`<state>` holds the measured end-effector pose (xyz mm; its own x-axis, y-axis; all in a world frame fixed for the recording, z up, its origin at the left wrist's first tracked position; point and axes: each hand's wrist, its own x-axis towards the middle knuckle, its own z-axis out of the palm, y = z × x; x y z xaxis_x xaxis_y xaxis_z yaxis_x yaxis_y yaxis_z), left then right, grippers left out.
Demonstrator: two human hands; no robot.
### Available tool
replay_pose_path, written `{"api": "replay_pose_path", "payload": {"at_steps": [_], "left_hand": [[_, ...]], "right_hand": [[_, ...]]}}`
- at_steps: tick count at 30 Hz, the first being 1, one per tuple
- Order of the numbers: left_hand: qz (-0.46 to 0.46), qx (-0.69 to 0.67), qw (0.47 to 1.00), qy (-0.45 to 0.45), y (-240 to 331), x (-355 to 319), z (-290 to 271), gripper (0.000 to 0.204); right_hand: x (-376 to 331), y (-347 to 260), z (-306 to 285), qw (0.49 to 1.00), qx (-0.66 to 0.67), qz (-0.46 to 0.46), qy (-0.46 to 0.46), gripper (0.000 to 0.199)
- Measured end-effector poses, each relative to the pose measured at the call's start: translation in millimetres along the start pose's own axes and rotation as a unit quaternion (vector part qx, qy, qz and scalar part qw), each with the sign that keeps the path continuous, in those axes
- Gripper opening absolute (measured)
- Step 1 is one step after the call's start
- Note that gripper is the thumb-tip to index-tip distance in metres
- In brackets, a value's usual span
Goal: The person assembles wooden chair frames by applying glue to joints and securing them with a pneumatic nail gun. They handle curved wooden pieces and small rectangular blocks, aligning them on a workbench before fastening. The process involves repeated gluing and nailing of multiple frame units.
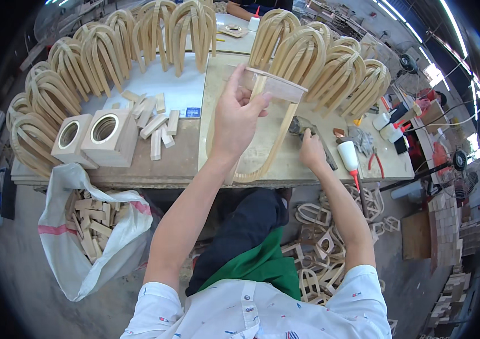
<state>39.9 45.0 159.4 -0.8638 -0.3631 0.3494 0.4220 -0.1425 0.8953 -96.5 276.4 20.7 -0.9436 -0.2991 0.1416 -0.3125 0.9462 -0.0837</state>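
My left hand [239, 116] is closed around a U-shaped wooden frame [281, 135]. The frame's curved end points down toward the table's front edge, and a thin flat wooden board [279, 87] lies across its upper ends. To the right, my right hand [312, 151] is closed at a dark hammer [327, 148] lying on the table, its head just beyond my fingers. The fingers partly hide the handle. Beside that hand, a white glue bottle [347, 150] with a red nozzle tips over the front edge.
Bent-wood frames [101, 56] stand in bundles along the table's back, left and right. Two wooden blocks with round holes [110, 138] sit left, near loose wood strips [161, 121]. A white sack of offcuts [59, 226] stands below. Red-handled pliers [372, 160] lie right.
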Motion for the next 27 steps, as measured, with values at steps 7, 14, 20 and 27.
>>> {"api": "replay_pose_path", "payload": {"at_steps": [7,14,20,27], "left_hand": [[-0.005,-0.031,0.999,-0.035,7.0,-10.8,6.5,0.076],[-0.011,-0.13,0.984,-0.117,22.5,-48.2,65.6,0.063],[-0.049,-0.19,0.944,-0.264,11.9,-136.0,161.6,0.045],[0.008,0.007,0.87,-0.492,-36.6,-210.8,213.4,0.03]], "right_hand": [[3.0,-11.9,18.1,0.996,0.054,-0.018,0.069,0.042],[-130.6,2.2,-68.8,0.726,0.675,0.01,-0.131,0.054],[-271.0,30.6,-85.9,0.671,0.725,0.15,-0.047,0.048],[-436.5,46.4,-38.5,0.586,0.681,0.374,0.228,0.023]]}}
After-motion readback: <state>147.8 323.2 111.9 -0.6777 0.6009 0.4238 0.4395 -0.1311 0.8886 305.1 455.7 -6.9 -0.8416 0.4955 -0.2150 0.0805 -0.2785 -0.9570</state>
